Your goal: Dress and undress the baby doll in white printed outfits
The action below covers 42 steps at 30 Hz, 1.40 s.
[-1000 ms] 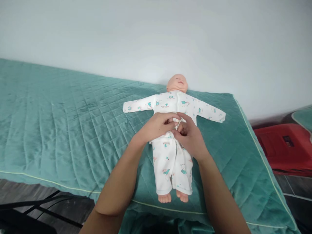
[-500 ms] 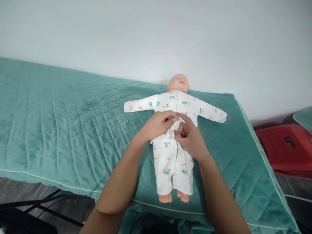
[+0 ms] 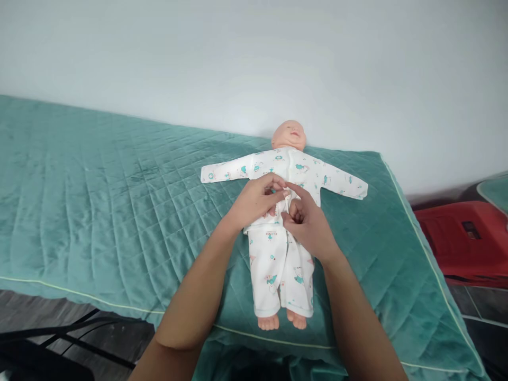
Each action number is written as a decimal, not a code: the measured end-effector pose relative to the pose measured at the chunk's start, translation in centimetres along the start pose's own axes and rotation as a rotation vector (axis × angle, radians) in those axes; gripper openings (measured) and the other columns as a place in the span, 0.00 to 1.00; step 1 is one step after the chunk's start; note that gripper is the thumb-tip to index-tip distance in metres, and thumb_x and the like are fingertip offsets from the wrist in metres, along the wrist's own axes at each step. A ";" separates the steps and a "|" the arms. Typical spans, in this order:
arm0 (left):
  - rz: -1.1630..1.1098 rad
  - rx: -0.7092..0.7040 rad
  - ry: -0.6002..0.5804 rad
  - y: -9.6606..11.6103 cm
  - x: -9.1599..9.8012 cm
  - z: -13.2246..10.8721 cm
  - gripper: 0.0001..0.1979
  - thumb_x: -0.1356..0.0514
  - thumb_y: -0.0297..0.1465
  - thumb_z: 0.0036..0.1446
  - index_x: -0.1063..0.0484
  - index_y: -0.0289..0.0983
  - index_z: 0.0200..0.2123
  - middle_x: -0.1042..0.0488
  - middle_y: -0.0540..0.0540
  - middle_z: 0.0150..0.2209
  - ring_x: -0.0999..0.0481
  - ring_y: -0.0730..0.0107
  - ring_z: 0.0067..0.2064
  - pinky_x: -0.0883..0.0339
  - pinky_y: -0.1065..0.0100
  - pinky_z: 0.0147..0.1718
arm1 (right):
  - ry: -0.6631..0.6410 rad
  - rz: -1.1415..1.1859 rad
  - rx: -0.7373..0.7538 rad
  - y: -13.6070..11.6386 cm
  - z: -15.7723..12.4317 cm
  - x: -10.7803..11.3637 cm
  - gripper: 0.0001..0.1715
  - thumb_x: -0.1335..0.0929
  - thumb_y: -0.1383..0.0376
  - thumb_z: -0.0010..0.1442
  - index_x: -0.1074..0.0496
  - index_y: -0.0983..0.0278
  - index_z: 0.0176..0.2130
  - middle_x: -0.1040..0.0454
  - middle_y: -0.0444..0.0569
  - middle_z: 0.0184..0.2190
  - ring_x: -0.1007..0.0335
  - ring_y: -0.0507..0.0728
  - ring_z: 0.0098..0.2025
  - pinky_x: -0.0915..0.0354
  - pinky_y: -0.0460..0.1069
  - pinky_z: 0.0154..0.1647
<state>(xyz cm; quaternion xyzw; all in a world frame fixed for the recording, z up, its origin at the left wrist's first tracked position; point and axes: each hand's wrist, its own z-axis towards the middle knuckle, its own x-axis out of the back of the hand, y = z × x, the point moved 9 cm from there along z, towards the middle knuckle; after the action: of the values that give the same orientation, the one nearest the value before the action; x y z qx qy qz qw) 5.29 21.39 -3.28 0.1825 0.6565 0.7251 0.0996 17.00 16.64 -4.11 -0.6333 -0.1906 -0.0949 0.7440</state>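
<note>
A baby doll (image 3: 289, 134) lies on its back, its sleeves spread to both sides. It wears a white long-sleeved shirt (image 3: 304, 168) with small teal and pink prints, and matching trousers (image 3: 270, 264). Over the shirt's middle, my left hand (image 3: 260, 200) has bent fingers, thumb and fingertips at the front opening. My right hand (image 3: 306, 219) meets it there: its index finger reaches to the left fingertips, its thumb rests lower on the cloth, and the other fingers curl in. Both hands grip the shirt front; the exact pinch point is partly hidden.
A green quilted cover (image 3: 119, 211) with a pale piped edge spreads under the doll. Behind it rises a plain pale wall (image 3: 238, 63). A red plastic seat (image 3: 464, 238) stands beyond the right edge, and black metal bars (image 3: 79, 325) show at lower left.
The fingers of my left hand have arched upward, widening the gap above its thumb. My right hand has stayed nearly still at the shirt front. The doll lies as before.
</note>
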 end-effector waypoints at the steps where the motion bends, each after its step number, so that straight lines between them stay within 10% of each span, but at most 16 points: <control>1: -0.004 -0.001 0.005 0.1 0.0 0.0 0.09 0.37 0.36 0.60 0.31 0.38 0.39 0.28 0.54 0.30 0.31 0.81 0.21 0.38 0.77 0.17 | -0.001 -0.002 -0.001 0.0 0.0 0.0 0.40 0.32 0.71 0.58 0.41 0.54 0.67 0.43 0.33 0.22 0.45 0.49 0.24 0.44 0.46 0.28; 8: -0.007 -0.016 -0.016 0.1 0.0 -0.1 0.07 0.38 0.34 0.60 0.30 0.38 0.39 0.28 0.53 0.31 0.31 0.82 0.21 0.39 0.78 0.16 | 0.007 0.199 0.055 0.0 -0.1 0.2 0.36 0.30 0.68 0.60 0.38 0.54 0.65 0.42 0.33 0.22 0.46 0.48 0.22 0.44 0.46 0.25; 15: -0.127 -0.125 0.180 0.3 2.0 0.3 0.07 0.42 0.34 0.63 0.30 0.38 0.42 0.26 0.51 0.31 0.25 0.77 0.27 0.34 0.76 0.21 | 0.505 0.204 0.203 0.2 -1.1 5.8 0.08 0.32 0.59 0.66 0.25 0.59 0.43 0.30 0.42 0.26 0.33 0.52 0.27 0.36 0.49 0.30; 21: 0.210 -0.220 0.389 -0.7 2.6 -3.7 0.07 0.42 0.34 0.64 0.26 0.38 0.40 0.23 0.48 0.37 0.25 0.72 0.38 0.31 0.69 0.38 | 0.328 -0.209 0.375 -2.0 -2.0 3.8 0.09 0.34 0.60 0.67 0.24 0.59 0.41 0.22 0.51 0.41 0.27 0.59 0.45 0.32 0.57 0.47; 29: 0.424 -0.300 0.439 -3.4 3.1 -11.4 0.10 0.45 0.28 0.65 0.28 0.40 0.48 0.27 0.43 0.48 0.27 0.65 0.50 0.30 0.62 0.48 | 0.240 -0.380 0.411 -1.4 -5.3 2.7 0.08 0.34 0.64 0.68 0.27 0.61 0.36 0.25 0.48 0.32 0.33 0.57 0.36 0.36 0.54 0.41; 42: 0.749 -0.347 0.412 -3.1 1.4 -11.1 0.11 0.46 0.25 0.64 0.30 0.38 0.49 0.27 0.42 0.46 0.29 0.61 0.49 0.32 0.59 0.50 | 0.206 -0.758 0.441 -3.6 -5.0 0.5 0.14 0.32 0.65 0.64 0.26 0.60 0.50 0.26 0.54 0.51 0.35 0.65 0.52 0.38 0.59 0.50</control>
<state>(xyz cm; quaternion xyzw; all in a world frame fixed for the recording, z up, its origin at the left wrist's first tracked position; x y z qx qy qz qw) -0.68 12.12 -6.96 0.2397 0.4203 0.8316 -0.2729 16.91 11.20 -1.27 -0.3324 -0.3497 -0.3802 0.7891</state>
